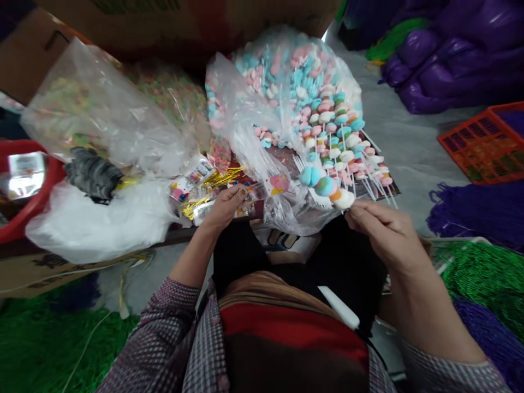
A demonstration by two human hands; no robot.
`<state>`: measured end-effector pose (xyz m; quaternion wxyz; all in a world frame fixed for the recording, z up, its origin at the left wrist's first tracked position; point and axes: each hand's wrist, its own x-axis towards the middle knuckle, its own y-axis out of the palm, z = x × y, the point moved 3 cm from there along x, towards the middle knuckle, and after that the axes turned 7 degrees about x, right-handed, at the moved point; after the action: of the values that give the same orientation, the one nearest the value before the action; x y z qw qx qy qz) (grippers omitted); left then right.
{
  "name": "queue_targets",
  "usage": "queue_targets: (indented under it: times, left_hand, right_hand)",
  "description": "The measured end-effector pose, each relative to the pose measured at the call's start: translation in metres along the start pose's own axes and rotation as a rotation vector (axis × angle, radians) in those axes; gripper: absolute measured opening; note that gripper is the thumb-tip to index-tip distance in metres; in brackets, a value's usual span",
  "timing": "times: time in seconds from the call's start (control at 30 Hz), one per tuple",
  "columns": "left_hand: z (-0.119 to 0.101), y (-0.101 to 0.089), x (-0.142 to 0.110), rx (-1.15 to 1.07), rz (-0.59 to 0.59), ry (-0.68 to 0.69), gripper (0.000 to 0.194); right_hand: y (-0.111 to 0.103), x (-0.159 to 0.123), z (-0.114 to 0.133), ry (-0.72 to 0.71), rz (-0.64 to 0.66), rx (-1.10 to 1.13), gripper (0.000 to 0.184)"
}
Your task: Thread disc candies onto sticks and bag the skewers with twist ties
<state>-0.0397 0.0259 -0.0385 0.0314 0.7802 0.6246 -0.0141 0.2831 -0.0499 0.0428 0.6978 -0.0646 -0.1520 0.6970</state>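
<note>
nearest to us, a white strip [339, 307] lies over the red and dark cloth [286, 322] on our lap. past it, our right hand [382, 229] is closed, thumb and fingers pinching the end of one skewer [325, 186], held tilted above the front of the work surface; blue, pink, orange and white sweets sit packed along the part we can see. our left hand [225, 207] is at the packets [200, 192], its thumb bent over them, but we cannot tell whether it grips one. gold ties [221, 176] lie among these packets, and a crumpled clear bag [295, 215] with a printed patch spreads between our hands. just beyond the held skewer, bare white sticks [321, 199] lie side by side. as for how far along things are, we judge that a good many skewers are done: a pile of them [347, 156], loaded with sweets, lies to the right. those we can make out look unwrapped, and the big bag [282, 71] behind holds plenty more sweets, so much seems left. farther off are a box [164, 22] at the back, and on the right an orange crate [487, 144] and purple bundles [446, 60].
</note>
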Motion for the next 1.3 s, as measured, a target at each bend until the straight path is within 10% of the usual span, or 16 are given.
queue_targets:
  times: [0.5, 1.3]
  left_hand:
    - [-0.016, 0.004, -0.001, 0.289, 0.159, 0.076, 0.057]
    - [-0.030, 0.015, -0.002, 0.427, 0.263, 0.177, 0.057]
  right_hand:
    - [-0.017, -0.006, 0.021, -0.417, -0.027, -0.428, 0.014]
    - [-0.014, -0.007, 0.011, -0.484, -0.035, -0.554, 0.014]
